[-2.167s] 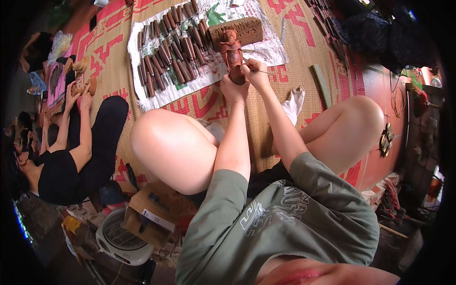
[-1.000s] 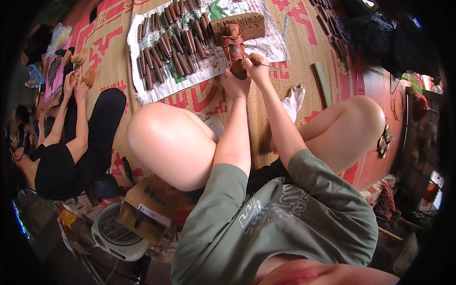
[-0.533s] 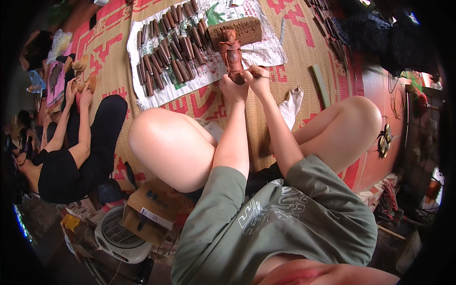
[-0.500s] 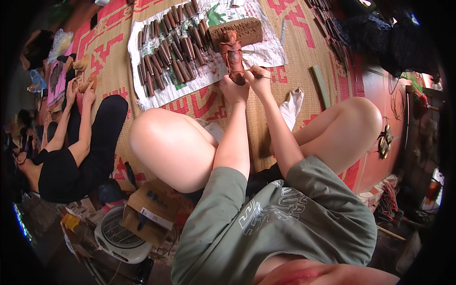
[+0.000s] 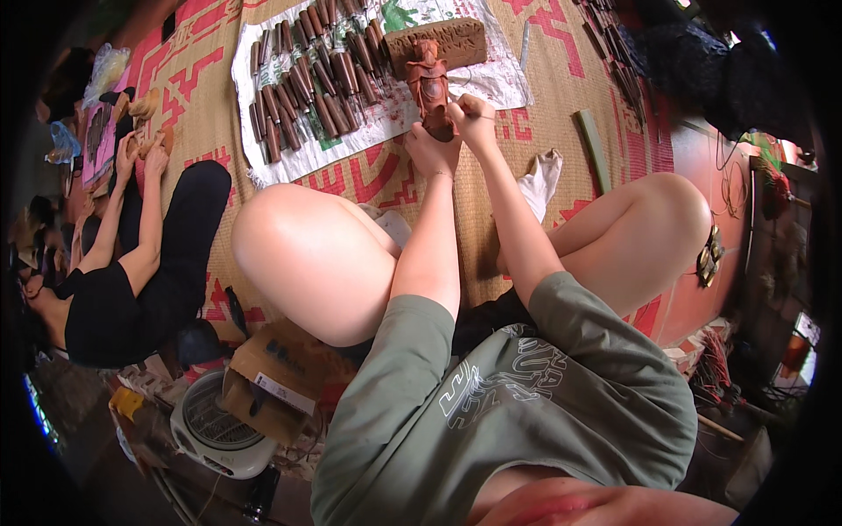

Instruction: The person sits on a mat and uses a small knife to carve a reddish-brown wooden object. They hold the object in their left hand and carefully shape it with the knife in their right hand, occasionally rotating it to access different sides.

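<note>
A reddish-brown carved wooden figurine lies in front of me, its head end resting against a brown carved block. My left hand is wrapped round the figurine's lower end. Close beside it on the right, my right hand is closed on a thin carving tool, held against the figurine's right side. The tool's working tip is hidden by my fingers. Beyond my hands, several dark-handled carving tools lie in rows on a white printed sheet.
A patterned red and straw mat spreads under everything. More tools lie at the far right, near a green strip. A co-worker on the left handles a pale wooden carving. A cardboard box and fan stand behind left.
My right hand has shifted slightly up along the figurine and turned, its fingers still closed on the tool. My left hand keeps its hold. The whole view has shifted a little.
</note>
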`<state>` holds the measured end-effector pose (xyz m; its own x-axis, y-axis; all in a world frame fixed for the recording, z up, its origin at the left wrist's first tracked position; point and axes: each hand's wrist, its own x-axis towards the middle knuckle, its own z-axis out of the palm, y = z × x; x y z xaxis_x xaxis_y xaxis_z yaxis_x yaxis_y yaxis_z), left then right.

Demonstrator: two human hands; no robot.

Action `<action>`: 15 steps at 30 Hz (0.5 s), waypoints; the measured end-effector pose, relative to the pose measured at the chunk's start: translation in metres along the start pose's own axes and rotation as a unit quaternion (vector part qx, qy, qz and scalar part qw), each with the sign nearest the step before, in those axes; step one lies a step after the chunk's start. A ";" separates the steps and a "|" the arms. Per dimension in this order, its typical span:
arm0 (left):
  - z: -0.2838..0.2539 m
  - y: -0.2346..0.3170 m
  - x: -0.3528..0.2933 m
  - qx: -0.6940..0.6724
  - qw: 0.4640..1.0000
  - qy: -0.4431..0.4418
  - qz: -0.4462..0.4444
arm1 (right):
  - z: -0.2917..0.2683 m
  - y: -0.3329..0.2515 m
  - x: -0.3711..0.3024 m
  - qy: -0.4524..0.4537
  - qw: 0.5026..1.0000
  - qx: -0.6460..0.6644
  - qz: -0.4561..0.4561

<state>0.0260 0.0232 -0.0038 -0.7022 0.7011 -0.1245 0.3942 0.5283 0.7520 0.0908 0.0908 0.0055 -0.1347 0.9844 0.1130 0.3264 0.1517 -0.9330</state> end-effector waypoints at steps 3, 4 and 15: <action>-0.001 -0.005 -0.003 0.007 1.000 0.007 0.008 | -0.009 -0.004 -0.013 -0.033 0.999 0.006 0.015; -0.002 -0.005 -0.002 0.014 1.000 0.009 0.009 | -0.009 -0.008 -0.007 -0.024 1.000 0.001 -0.001; 0.001 0.002 0.001 0.020 1.000 0.007 0.004 | -0.005 -0.009 0.002 -0.006 1.000 -0.009 -0.029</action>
<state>0.0265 0.0257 -0.0038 -0.7076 0.6981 -0.1095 0.4220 0.5418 0.7268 0.0922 0.0922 0.0159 -0.1642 0.9730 0.1620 0.3341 0.2094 -0.9190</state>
